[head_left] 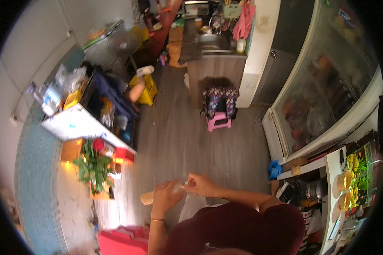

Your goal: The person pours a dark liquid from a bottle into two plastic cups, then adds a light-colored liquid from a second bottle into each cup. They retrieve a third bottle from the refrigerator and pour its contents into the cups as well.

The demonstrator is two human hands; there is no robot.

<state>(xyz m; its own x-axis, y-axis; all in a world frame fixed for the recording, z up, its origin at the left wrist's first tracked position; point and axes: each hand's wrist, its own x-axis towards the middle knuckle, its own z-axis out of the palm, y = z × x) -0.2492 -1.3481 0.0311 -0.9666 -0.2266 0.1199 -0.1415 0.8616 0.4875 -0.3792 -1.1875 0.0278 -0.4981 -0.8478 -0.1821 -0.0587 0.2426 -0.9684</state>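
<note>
Left hand (167, 194) curled round a tan, ribbed, cylindrical stack (147, 198), its end poking out on the left. Right hand (198, 184) just beside it, fingertips pinching whitish translucent plastic (180, 187). All in front of the dark maroon fabric shirt (238, 229).

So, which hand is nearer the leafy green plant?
Left: the left hand is in picture to the lower right of the plant; the right hand is farther right.

Single head-worn fisheye view, facing down and forward: left hand (168, 194) and right hand (201, 185) close, lower centre; floor (170, 131) mid-frame; sink counter (200, 74) farther, upper centre.
</note>
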